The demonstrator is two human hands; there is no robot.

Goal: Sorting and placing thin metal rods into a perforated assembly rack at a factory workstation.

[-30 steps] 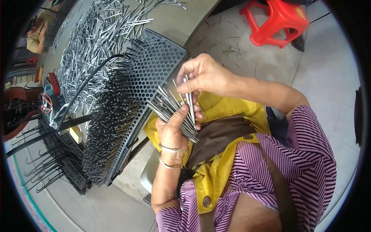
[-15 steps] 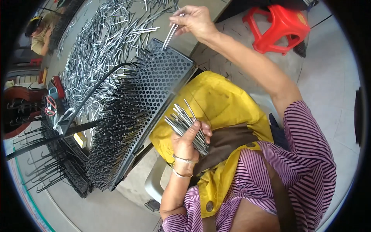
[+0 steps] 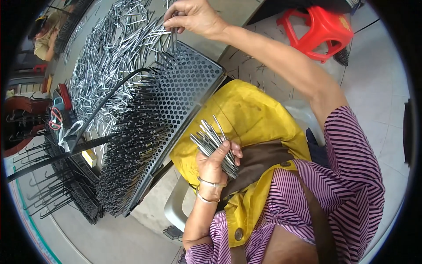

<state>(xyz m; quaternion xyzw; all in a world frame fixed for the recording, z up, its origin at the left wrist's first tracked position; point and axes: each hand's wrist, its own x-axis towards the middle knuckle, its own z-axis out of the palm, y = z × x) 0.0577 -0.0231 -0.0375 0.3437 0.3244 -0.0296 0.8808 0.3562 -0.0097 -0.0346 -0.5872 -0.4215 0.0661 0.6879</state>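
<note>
My left hand is closed around a bundle of thin metal rods, held above the yellow apron on my lap. Over the far end of a perforated metal rack, my right hand pinches a metal rod or two, pointing down close to the holes. The exact number in that pinch is hard to make out. Dark rods stand packed in the near part of the rack, while many holes at its far right show no rods.
Loose silver rods lie heaped on the table beyond the rack. A black bar crosses at the left, near scissors and hooked wires. A red stool stands far right. Another person sits at the upper left.
My right hand has moved left along the rack's far edge, its rods now more upright. My left hand and its bundle have barely moved.
</note>
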